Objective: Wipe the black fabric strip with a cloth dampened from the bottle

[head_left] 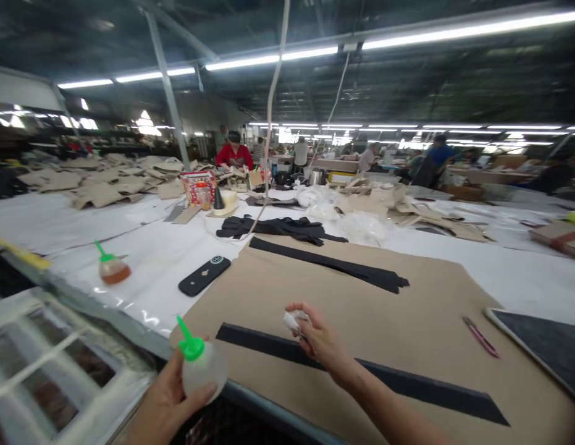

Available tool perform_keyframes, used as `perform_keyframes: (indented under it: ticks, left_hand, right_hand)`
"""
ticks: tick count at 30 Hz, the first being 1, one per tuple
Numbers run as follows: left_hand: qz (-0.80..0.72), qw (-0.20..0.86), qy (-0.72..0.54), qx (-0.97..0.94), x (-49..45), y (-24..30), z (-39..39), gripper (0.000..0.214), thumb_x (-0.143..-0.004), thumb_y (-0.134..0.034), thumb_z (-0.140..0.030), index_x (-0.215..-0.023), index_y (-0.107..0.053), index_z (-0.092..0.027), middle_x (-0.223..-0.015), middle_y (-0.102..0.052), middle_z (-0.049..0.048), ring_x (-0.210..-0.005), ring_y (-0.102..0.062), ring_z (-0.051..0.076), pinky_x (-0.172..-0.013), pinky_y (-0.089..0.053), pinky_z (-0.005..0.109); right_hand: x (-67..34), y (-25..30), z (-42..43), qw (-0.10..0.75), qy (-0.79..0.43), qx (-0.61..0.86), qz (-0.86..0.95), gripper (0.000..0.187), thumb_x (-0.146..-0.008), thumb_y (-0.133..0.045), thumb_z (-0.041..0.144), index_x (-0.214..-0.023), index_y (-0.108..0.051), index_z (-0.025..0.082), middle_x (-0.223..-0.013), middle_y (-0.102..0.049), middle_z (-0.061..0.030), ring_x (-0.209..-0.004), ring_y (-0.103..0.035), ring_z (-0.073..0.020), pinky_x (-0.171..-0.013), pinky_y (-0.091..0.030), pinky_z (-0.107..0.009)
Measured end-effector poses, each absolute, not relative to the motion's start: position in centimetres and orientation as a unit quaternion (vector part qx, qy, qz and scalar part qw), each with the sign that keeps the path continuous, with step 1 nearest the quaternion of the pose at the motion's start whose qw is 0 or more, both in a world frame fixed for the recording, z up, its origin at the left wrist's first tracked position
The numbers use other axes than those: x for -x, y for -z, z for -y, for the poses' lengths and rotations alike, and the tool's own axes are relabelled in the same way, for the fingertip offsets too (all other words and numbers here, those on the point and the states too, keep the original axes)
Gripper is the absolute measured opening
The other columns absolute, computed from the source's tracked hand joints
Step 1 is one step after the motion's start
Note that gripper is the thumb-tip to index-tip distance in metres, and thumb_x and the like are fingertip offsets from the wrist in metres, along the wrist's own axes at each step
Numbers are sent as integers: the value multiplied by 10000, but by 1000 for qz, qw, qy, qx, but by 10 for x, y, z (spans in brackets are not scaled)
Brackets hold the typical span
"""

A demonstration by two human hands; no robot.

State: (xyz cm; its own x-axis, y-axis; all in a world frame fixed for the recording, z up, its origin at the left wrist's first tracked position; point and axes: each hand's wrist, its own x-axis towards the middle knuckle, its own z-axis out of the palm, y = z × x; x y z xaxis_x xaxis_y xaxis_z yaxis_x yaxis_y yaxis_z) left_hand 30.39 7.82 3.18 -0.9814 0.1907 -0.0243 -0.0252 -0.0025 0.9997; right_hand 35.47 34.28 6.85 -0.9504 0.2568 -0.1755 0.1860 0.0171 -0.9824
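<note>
My left hand [169, 386] is wrapped round a squeeze bottle [204, 371] with a green nozzle cap, held upright at the table's front edge. In my right hand [320, 340] a crumpled white cloth [296, 320] is pinched between the fingers; whether it is cloth or tissue I cannot tell. That hand hovers over a long black strip [421, 383] lying on a brown sheet [361, 309]. Farther back on the sheet lie more black strips [324, 262], with a heap of black strips [278, 227] behind them.
Left stand a second green-capped bottle [114, 271] with amber liquid and a black phone [204, 275]. A pink-handled tool [482, 337] lies right, near a dark framed board [541, 346]. Beige pieces [111, 179] are piled behind. A person in red [234, 154] works across the table.
</note>
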Motion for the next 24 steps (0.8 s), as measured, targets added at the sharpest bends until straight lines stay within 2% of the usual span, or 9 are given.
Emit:
perform_keyframes:
  ticks: [4, 9, 12, 14, 17, 19, 24]
  left_hand:
    - [-675, 117, -727, -59, -325, -27, -82, 790, -529, -817, -478, -1205, -515, -201, -1084, -673, 56, -993, -636, 236, -888, -503, 298]
    - [-709, 132, -690, -68, -328, -14, -79, 808, -555, -796, -500, -1237, -470, -213, -1163, -653, 62, -1056, -617, 262, -970, -469, 367]
    - [-757, 128, -636, -78, -316, -6, -73, 806, -597, -753, -542, -1272, -439, -233, -1265, -602, 58, -1144, -576, 273, -1049, -405, 407]
    - [-800, 119, -579, -106, -307, -6, -70, 768, -615, -734, -546, -1261, -459, -236, -1289, -587, 64, -1172, -560, 291, -1057, -395, 443]
    - [-865, 94, -466, -160, -294, -12, -67, 668, -650, -710, -505, -1229, -505, -244, -1268, -600, 66, -1171, -558, 308, -1044, -407, 480]
    - [-892, 76, -402, -191, -289, -16, -68, 616, -693, -674, -495, -1235, -511, -251, -1248, -611, 58, -1154, -569, 299, -1034, -422, 469]
    - [-912, 41, -301, -277, -286, -9, -74, 598, -760, -605, -526, -1287, -477, -275, -1298, -572, 45, -1188, -544, 281, -1035, -433, 428]
  right_hand:
    - [-374, -60, -350, 18, -602, 86, 793, 295, -880, -398, 405, -915, -592, 186, -634, -434, 25, -519, -360, -87, -475, -275, -213]
    - [-396, -63, -370, 10, -591, 72, 803, 502, -949, -248, 497, -1148, -603, 202, -752, -486, -17, -699, -478, -152, -614, -383, -261]
    - [-395, -58, -381, 16, -584, 87, 807, 489, -922, -356, 474, -1302, -521, 213, -804, -529, -24, -744, -512, -164, -659, -400, -276]
    - [-388, -53, -386, 35, -573, 98, 813, 508, -877, -472, 449, -1324, -497, 209, -818, -567, -22, -751, -525, -167, -678, -400, -280]
    - [-377, -49, -386, 64, -554, 104, 823, 390, -798, -596, 386, -1135, -611, 190, -809, -599, -13, -724, -524, -158, -665, -389, -269]
    - [-369, -51, -383, 65, -548, 98, 828, 268, -788, -605, 346, -1002, -647, 189, -787, -597, -3, -707, -514, -146, -653, -378, -259]
    - [-350, -56, -371, 84, -504, 71, 857, 193, -837, -536, 305, -930, -661, 190, -887, -591, -18, -802, -521, -150, -740, -375, -271]
